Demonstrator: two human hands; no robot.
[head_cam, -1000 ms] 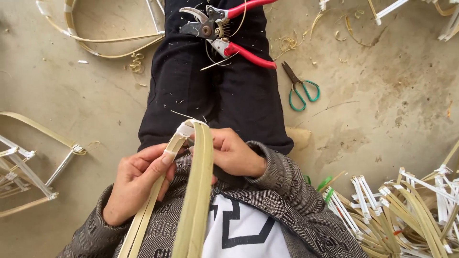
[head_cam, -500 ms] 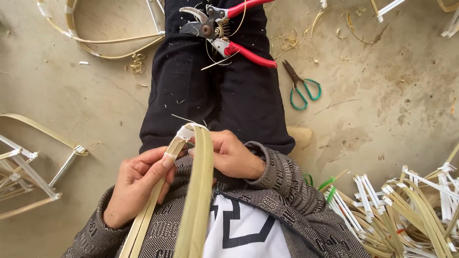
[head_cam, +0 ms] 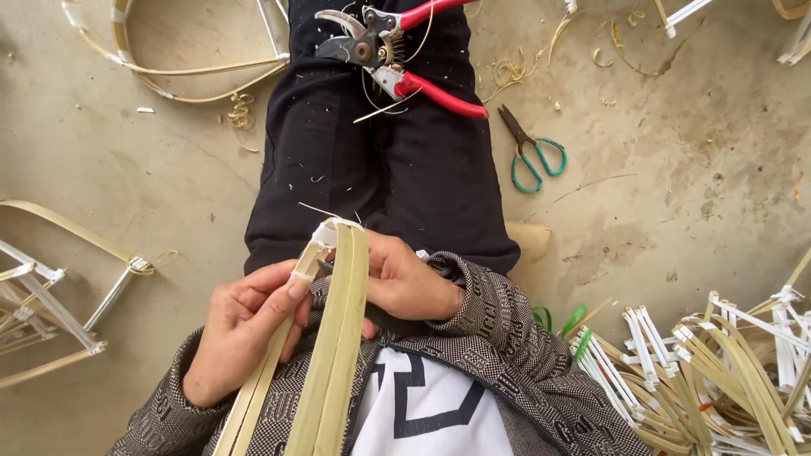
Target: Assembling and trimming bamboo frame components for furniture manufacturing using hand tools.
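Note:
Pale bamboo strips (head_cam: pixel 334 355) rise from the bottom edge up to a joint wrapped in white tape (head_cam: pixel 325 234) over my lap. My left hand (head_cam: pixel 245 325) pinches the thinner strip just below the taped joint, thumb pressed on the tape. My right hand (head_cam: pixel 405 283) grips the wider strips from the other side, fingers partly hidden behind them. Both hands sit above my black trousers (head_cam: pixel 372 169).
Red-handled pruning shears (head_cam: pixel 397 51) lie on my legs. Green-handled scissors (head_cam: pixel 532 156) rest on the concrete floor to the right. A heap of taped bamboo pieces (head_cam: pixel 718 371) fills the lower right. Bent bamboo frames lie at the left (head_cam: pixel 51 287) and top left (head_cam: pixel 169 59).
Both hands keep their hold on the strips. The left thumb has shifted slightly along the taped joint; little else differs.

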